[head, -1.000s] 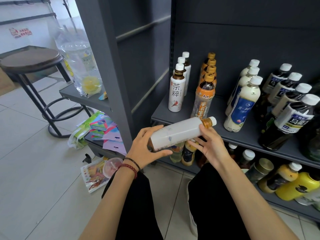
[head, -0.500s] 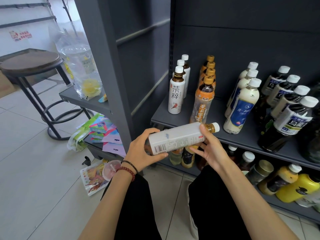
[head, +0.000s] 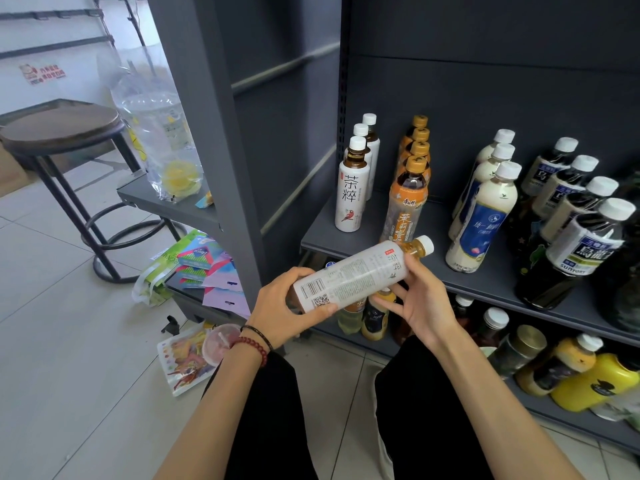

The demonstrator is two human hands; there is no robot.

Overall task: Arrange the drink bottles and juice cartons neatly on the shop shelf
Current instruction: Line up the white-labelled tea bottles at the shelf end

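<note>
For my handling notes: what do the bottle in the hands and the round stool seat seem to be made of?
The held bottle looks like clear plastic under a matte white sleeve label; amber liquid shows at its neck. The stool seat seems dull dark wood, since faint grain shows, though it may be laminate.

Lower-shelf bottles [head: 375, 317] at frame centre, mostly hidden behind the held bottle [head: 381, 263] and right hand [head: 424, 306]. Dark bottle [head: 623, 271] cut off by right edge. Fine label print [head: 349, 278] on held bottle — too small to read.
</note>
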